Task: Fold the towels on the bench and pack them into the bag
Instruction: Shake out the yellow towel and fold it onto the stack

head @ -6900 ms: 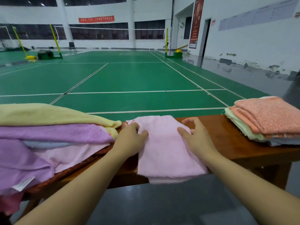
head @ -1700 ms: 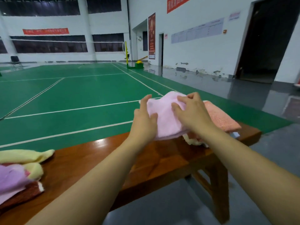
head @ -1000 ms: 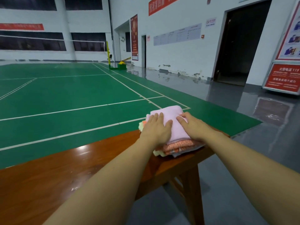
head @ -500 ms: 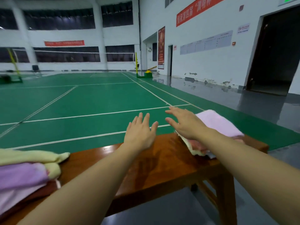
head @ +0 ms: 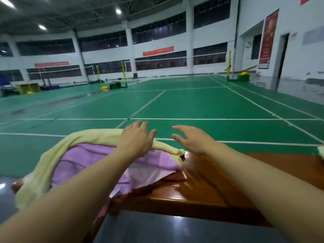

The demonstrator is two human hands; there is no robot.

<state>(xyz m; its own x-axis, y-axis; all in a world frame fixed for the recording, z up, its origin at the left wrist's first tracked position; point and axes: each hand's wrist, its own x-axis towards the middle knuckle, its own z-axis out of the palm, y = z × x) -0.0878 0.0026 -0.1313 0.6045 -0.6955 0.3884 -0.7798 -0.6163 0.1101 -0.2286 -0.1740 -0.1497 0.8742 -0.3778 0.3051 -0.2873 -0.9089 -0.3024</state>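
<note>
One wide-angle view only, from the person's head; it looks forward and slightly down across the wooden bench (head: 201, 186), close to its near edge, which runs across the lower frame; both forearms reach in from the bottom corners; beyond the far edge the green court (head: 192, 106) stretches to the hall's back wall; straight lines bow toward the frame's borders.

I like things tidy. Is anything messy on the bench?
Yes. The unfolded towels are heaped at the bench's left end: the yellow towel droops off its edge, and the purple towel lies crumpled on top. Both hands hover empty.
</note>
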